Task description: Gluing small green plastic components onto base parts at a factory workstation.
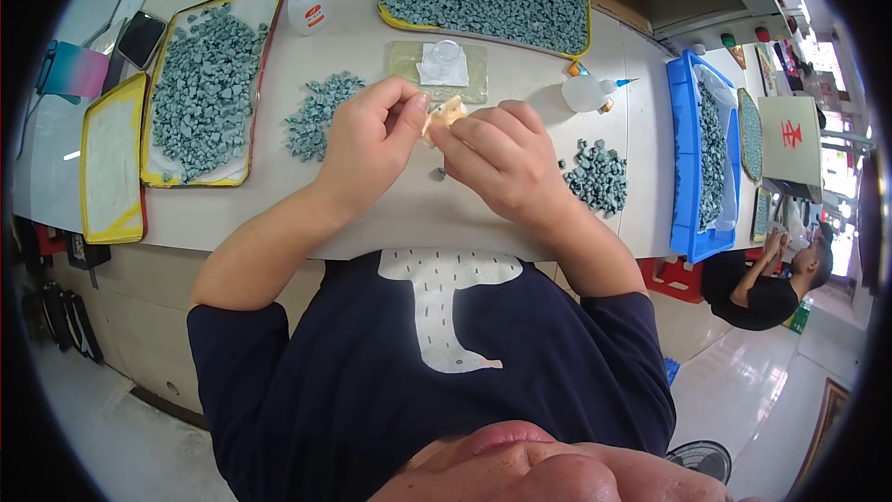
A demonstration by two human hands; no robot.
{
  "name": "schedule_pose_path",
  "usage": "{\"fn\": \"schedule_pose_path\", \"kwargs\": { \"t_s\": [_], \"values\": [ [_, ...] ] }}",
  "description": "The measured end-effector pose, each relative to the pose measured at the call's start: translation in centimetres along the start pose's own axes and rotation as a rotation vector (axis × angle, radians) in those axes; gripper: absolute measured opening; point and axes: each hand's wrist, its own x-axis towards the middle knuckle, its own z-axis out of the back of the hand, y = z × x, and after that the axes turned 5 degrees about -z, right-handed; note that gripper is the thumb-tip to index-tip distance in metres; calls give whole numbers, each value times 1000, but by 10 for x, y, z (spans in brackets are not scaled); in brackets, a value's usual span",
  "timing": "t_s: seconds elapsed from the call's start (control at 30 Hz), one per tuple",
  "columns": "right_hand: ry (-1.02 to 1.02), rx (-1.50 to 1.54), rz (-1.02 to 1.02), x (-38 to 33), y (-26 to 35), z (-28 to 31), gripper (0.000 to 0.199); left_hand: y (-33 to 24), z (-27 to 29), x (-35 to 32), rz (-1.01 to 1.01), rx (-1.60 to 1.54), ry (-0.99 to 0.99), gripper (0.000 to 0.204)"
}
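Between the fingertips of both hands, above the middle of the table, is a small cream-yellow crumpled piece (448,113), perhaps cloth or paper. My left hand (376,130) pinches its left side with thumb and forefinger. The curled fingers of my right hand (502,153) grip its right side. Whether something smaller is inside it is hidden. A single dark stone (439,173) lies just below the hands. Loose grey-green stones form a pile (316,116) left of my left hand and another pile (597,177) beside my right forearm.
Beyond the hands, a green board (475,79) bears white paper and a clear round cup (447,51). A blue-tipped squeeze bottle (583,93) and white glue bottle (307,5) stand nearby. Stone-filled trays (587,0) (277,5) and a blue crate (686,130) surround them. Another person (757,288) sits far right.
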Motion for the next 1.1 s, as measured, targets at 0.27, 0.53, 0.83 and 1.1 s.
{"fn": "schedule_pose_path", "kwargs": {
  "t_s": [0.27, 0.53, 0.83, 1.1],
  "values": [
    [-158, -24, -567, -1, -25, 9, 17, -6, 4, -1, -32, 111, -4, 14],
    [124, -132, -826, -28, -59, 33, 17, 11, -15, -4, -267, 370, 265, 17],
    [741, -83, -928, -54, -51, 65, 17, 16, -2, 4, -185, 558, 239, 13],
    [726, -48, -843, -46, -33, 51, 16, 23, 46, 17, -128, 765, -36, 9]
  ]
}}
